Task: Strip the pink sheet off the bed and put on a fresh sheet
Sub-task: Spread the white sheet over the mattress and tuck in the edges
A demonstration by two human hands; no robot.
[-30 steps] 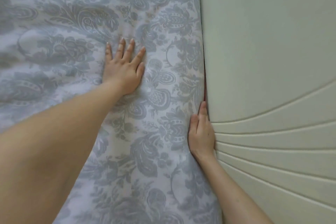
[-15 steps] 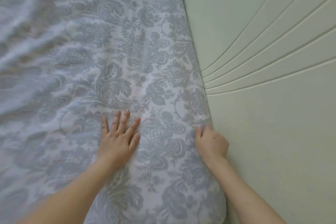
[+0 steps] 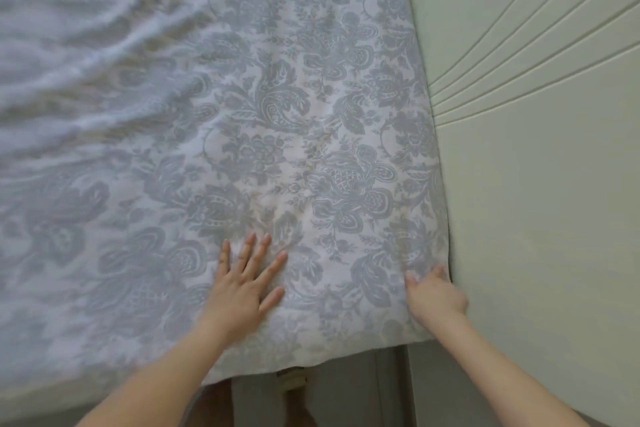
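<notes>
Since 0.5 s earlier the view had drawn back toward the person, so both hands sat lower and the bed's near edge (image 3: 346,352) had come into sight just behind the wrists; against 1 s earlier, the right hand (image 3: 434,295) had changed from straight fingers slid along the seam to a curled hold. The fresh sheet (image 3: 277,114), grey floral on white, covered the mattress under and ahead of both hands. The left hand (image 3: 242,288) lay flat on it, palm down, fingers spread wide and holding nothing. To its right, well apart across smooth cloth, the right hand's fingers (image 3: 412,277) were curled narrow onto the sheet's side edge and gripped the fabric there, right against the cream panel (image 3: 536,218) on that hand's outer side. The sheet met the panel in 1 tight line running straight ahead of the right hand, with no visible gap. Farther ahead on the panel, a fan of grooves (image 3: 502,55) spread away from the seam. Ahead and to the left of the left hand lay broad open cloth, smooth nearby and then rumpled into long wrinkles (image 3: 86,45). Behind the hands the sheet wrapped over the near edge, and below it a grey surface (image 3: 349,395) showed between the forearms.
</notes>
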